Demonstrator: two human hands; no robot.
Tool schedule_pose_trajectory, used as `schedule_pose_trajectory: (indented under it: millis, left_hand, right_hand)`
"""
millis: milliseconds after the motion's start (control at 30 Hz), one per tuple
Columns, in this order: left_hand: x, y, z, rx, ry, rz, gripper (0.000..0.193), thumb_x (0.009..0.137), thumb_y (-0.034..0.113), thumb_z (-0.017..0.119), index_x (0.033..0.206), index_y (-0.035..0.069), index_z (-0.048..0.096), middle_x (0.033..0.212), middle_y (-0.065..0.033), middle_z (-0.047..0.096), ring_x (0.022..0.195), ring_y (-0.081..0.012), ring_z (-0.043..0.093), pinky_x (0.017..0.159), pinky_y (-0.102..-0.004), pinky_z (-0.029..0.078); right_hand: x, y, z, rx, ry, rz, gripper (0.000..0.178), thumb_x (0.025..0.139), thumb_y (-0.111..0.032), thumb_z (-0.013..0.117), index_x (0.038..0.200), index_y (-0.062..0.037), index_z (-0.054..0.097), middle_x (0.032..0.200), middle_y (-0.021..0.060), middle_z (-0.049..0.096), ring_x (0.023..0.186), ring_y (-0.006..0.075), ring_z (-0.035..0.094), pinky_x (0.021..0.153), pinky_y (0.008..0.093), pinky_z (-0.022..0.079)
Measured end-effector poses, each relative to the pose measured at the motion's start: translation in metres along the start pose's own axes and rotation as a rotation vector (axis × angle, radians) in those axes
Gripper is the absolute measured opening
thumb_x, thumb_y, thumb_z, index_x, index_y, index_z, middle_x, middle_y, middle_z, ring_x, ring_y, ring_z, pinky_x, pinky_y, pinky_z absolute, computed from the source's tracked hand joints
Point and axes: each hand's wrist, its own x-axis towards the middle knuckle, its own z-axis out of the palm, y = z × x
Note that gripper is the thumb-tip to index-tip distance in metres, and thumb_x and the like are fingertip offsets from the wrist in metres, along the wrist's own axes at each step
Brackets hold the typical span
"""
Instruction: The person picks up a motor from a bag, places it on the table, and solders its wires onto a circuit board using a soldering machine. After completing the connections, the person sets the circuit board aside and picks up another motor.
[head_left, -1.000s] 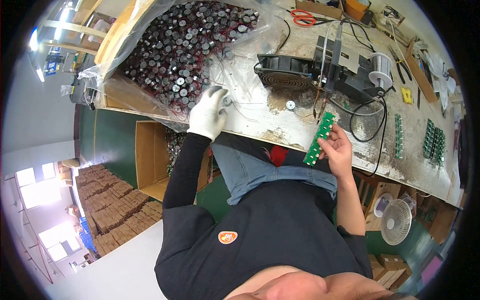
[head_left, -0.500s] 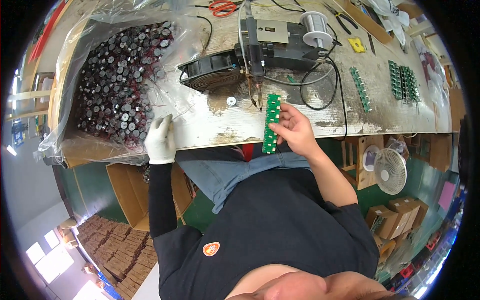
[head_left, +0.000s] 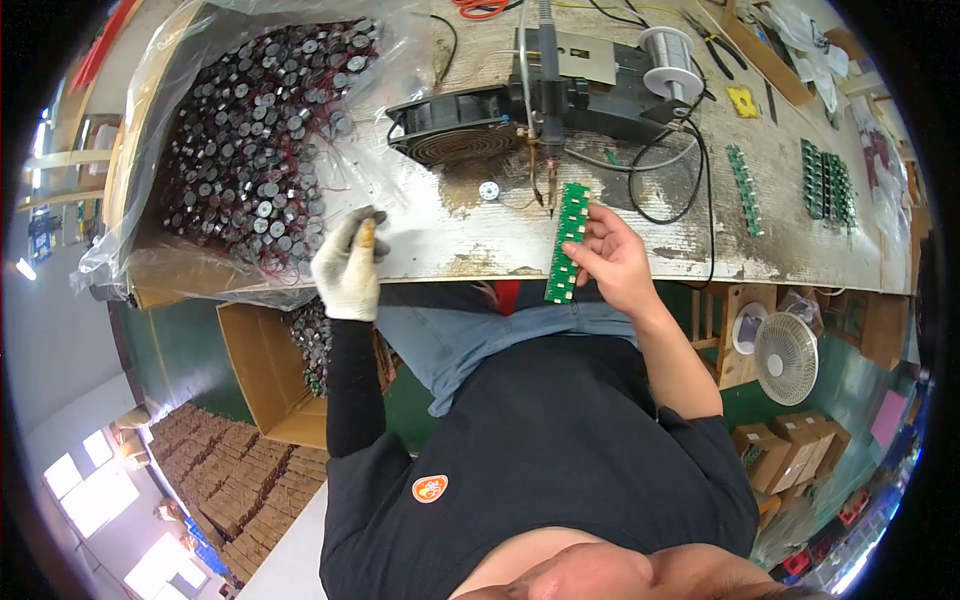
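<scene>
In my bare right hand (head_left: 618, 262) is a long green circuit board (head_left: 568, 245) with a row of pale pads, gripped between thumb and fingers near the table's front edge. Its far end lies close to the tip of a soldering iron (head_left: 550, 190) held in a stand. My left hand (head_left: 348, 268), in a white glove with stained fingertips, is closed beside the plastic-lined box; whatever its fingers may hold is too small to make out. A small round motor (head_left: 489, 190) rests on the table between the hands. Many similar motors with red wires (head_left: 250, 150) fill the box.
Behind the iron stand a black fan (head_left: 455, 125) and a solder spool (head_left: 670, 62). More green boards (head_left: 826, 182) lie at the right, with a yellow sponge (head_left: 741, 101) and pliers (head_left: 715, 45) beyond. Black cable loops across the table. Below are a cardboard box (head_left: 270, 370) and white fan (head_left: 786, 358).
My left hand has come away from the box edge, its thumb now turned into view and fingers curled. The right hand still holds the board near the iron. The whole view has shifted slightly.
</scene>
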Motion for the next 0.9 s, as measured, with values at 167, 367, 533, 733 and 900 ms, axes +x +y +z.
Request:
schedule_pose_trajectory:
  millis: [167, 367, 533, 733, 900]
  left_hand:
    - [-0.011, -0.006, 0.032, 0.106, -0.044, 0.062, 0.023, 0.09, 0.01, 0.062, 0.109, -0.004, 0.064, 0.088, -0.0093, 0.068, 0.065, -0.0098, 0.061, 0.061, -0.0223, 0.049]
    - [-0.037, 0.003, 0.07, -0.297, -0.102, -0.293, 0.028, 0.089, 0.015, 0.065, 0.107, -0.006, 0.062, 0.089, -0.012, 0.068, 0.081, -0.0146, 0.063, 0.071, -0.0243, 0.05]
    - [-0.045, 0.007, 0.094, -0.049, -0.184, -0.185, 0.023, 0.088, 0.017, 0.065, 0.1, -0.003, 0.065, 0.083, -0.007, 0.066, 0.074, -0.0117, 0.06, 0.07, -0.0247, 0.047]
    - [-0.046, 0.006, 0.113, 0.094, -0.201, -0.119, 0.02, 0.087, 0.017, 0.066, 0.095, -0.001, 0.066, 0.079, -0.0064, 0.063, 0.072, -0.0112, 0.057, 0.068, -0.0258, 0.046]
    - [-0.045, 0.008, 0.119, -0.035, -0.278, -0.316, 0.018, 0.086, 0.015, 0.065, 0.092, -0.003, 0.066, 0.08, -0.0073, 0.064, 0.071, -0.0115, 0.059, 0.066, -0.0254, 0.047]
  right_hand:
    - [-0.001, 0.0, -0.004, 0.01, -0.001, 0.004, 0.051, 0.084, 0.001, 0.064, 0.128, 0.0082, 0.039, 0.098, 0.0124, 0.059, 0.07, 0.0086, 0.058, 0.05, 0.0207, 0.048]
    - [0.001, 0.002, -0.002, 0.032, -0.002, -0.004, 0.051, 0.084, 0.001, 0.064, 0.128, 0.0071, 0.039, 0.101, 0.0129, 0.059, 0.071, 0.0094, 0.058, 0.05, 0.0211, 0.049]
    - [-0.002, 0.002, -0.002, 0.021, -0.013, 0.005, 0.051, 0.085, 0.002, 0.063, 0.13, 0.0066, 0.038, 0.097, 0.0134, 0.06, 0.072, 0.0105, 0.061, 0.05, 0.0211, 0.049]
    - [-0.003, -0.006, 0.002, 0.019, -0.071, 0.061, 0.051, 0.085, 0.002, 0.063, 0.13, 0.0027, 0.039, 0.09, 0.0118, 0.062, 0.067, 0.0105, 0.062, 0.05, 0.0207, 0.049]
    - [-0.005, -0.004, 0.004, 0.036, -0.054, 0.042, 0.05, 0.085, 0.003, 0.062, 0.13, 0.0023, 0.039, 0.095, 0.0114, 0.061, 0.067, 0.0102, 0.062, 0.05, 0.0205, 0.049]
